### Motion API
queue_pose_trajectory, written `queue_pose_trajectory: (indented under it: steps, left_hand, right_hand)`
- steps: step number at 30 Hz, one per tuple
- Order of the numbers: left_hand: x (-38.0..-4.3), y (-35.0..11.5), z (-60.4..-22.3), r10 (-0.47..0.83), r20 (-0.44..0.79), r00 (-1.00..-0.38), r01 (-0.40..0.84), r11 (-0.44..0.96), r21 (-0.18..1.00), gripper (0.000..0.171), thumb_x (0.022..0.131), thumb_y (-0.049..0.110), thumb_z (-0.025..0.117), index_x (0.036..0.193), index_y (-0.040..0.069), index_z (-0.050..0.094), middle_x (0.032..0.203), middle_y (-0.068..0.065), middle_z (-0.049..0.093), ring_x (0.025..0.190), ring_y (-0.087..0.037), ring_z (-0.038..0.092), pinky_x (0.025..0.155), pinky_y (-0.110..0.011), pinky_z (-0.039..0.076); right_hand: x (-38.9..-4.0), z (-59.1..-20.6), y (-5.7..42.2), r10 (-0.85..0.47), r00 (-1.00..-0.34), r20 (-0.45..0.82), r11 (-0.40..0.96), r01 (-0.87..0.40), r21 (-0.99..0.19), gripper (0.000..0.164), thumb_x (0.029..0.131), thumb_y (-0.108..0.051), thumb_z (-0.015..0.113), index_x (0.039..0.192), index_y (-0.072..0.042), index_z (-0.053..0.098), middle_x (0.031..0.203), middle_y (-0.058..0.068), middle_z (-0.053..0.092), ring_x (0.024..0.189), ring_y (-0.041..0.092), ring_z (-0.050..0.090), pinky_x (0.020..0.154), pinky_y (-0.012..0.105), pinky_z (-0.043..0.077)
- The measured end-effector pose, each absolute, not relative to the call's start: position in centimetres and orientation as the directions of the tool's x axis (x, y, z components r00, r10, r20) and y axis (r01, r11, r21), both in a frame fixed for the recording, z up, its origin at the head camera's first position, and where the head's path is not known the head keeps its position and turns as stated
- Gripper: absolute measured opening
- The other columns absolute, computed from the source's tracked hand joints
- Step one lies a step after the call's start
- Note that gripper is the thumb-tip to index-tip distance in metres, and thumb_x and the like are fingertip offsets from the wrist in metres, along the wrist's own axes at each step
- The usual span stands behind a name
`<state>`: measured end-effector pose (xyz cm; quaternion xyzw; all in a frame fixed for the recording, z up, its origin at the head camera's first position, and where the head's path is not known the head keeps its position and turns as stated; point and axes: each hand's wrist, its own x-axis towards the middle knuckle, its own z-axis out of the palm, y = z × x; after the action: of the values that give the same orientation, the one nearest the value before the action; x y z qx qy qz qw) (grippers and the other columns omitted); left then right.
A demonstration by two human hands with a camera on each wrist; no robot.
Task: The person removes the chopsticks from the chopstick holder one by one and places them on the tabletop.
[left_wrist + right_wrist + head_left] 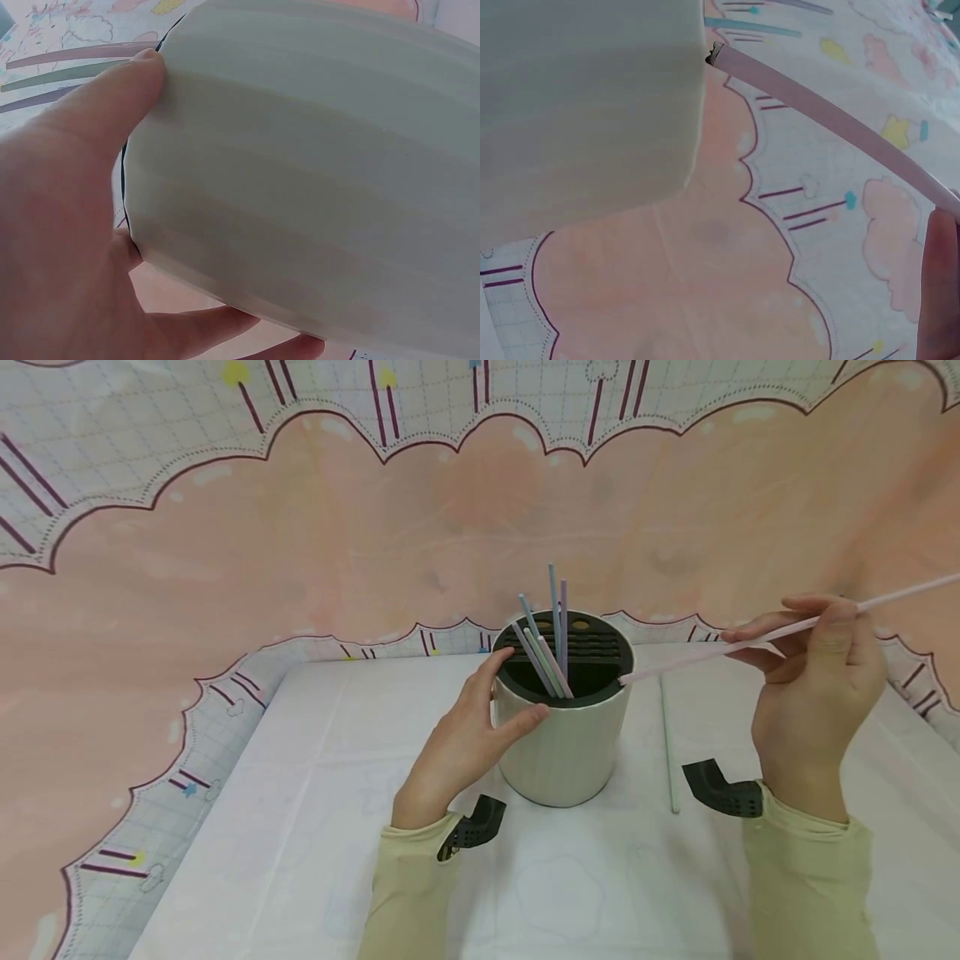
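Note:
A round, pale ribbed holder with a black slotted top stands upright on the table. Several thin pastel straws lean out of its opening. My left hand grips the holder's left side, thumb on the front wall and fingers around the rim and back; the left wrist view shows this thumb close by. Between the thumb and fingers of my right hand is a long pink straw, slanting down to the left. Its lower tip is right at the holder's right rim.
A pale green straw lies on the white-covered table to the right of the holder. Behind hangs a peach and white patterned cloth. Black wrist mounts stick out from the sleeves.

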<state>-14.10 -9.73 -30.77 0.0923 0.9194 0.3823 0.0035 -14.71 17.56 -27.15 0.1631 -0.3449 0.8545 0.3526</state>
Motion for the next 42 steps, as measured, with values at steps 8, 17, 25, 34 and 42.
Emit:
queue_pose_trajectory:
  steps: [8,17,25,34,42]
  left_hand:
    - [-14.2,-9.8,-30.7,0.190,0.055,-0.980,0.173,0.690,0.703,0.075,0.069,0.077,0.043,0.132,0.057,0.008,0.141,0.013,0.022,0.116,-0.011,0.040,0.083,-0.045,0.040]
    - [-14.3,-9.9,-30.7,0.181,0.062,-0.982,0.172,0.696,0.697,0.074,0.068,0.078,0.042,0.130,0.058,0.008,0.140,0.013,0.023,0.116,-0.012,0.041,0.083,-0.046,0.040]
    - [-14.3,-9.9,-30.7,0.184,0.061,-0.981,0.173,0.689,0.704,0.073,0.068,0.077,0.043,0.130,0.059,0.008,0.140,0.014,0.023,0.116,-0.012,0.041,0.082,-0.046,0.041]
    - [-14.4,-9.9,-30.8,0.183,0.056,-0.981,0.169,0.689,0.704,0.073,0.068,0.077,0.044,0.129,0.060,0.007,0.140,0.015,0.022,0.116,-0.011,0.041,0.082,-0.045,0.041]
    - [-14.5,-9.9,-30.8,0.192,0.059,-0.980,0.177,0.686,0.706,0.073,0.069,0.077,0.044,0.130,0.059,0.007,0.140,0.014,0.022,0.116,-0.012,0.041,0.083,-0.046,0.040]
  right_hand:
    - [-15.0,-27.4,18.8,0.501,-0.692,0.520,-0.486,-0.722,-0.493,0.032,0.092,-0.010,0.048,0.095,0.021,0.044,0.061,0.030,0.052,0.050,0.039,0.054,0.050,0.041,0.049]
    - [-15.6,-28.0,19.5,0.367,-0.769,0.523,-0.315,-0.632,-0.708,0.034,0.090,-0.014,0.051,0.101,0.018,0.050,0.063,0.023,0.056,0.053,0.030,0.057,0.055,0.032,0.049]
    - [-16.8,-29.6,20.0,0.289,-0.834,0.470,0.004,-0.490,-0.872,0.034,0.089,-0.023,0.053,0.099,0.008,0.060,0.063,0.014,0.059,0.056,0.021,0.059,0.057,0.022,0.049]
    - [-17.9,-31.6,20.6,0.100,-0.957,0.272,0.567,-0.169,-0.806,0.039,0.093,-0.043,0.038,0.108,-0.013,0.058,0.072,0.006,0.061,0.065,0.011,0.059,0.058,0.018,0.048]
    - [-18.9,-33.3,21.2,0.054,-0.988,0.145,0.695,-0.067,-0.716,0.047,0.094,-0.046,0.032,0.111,-0.010,0.056,0.074,0.007,0.061,0.068,0.017,0.059,0.062,0.028,0.048]
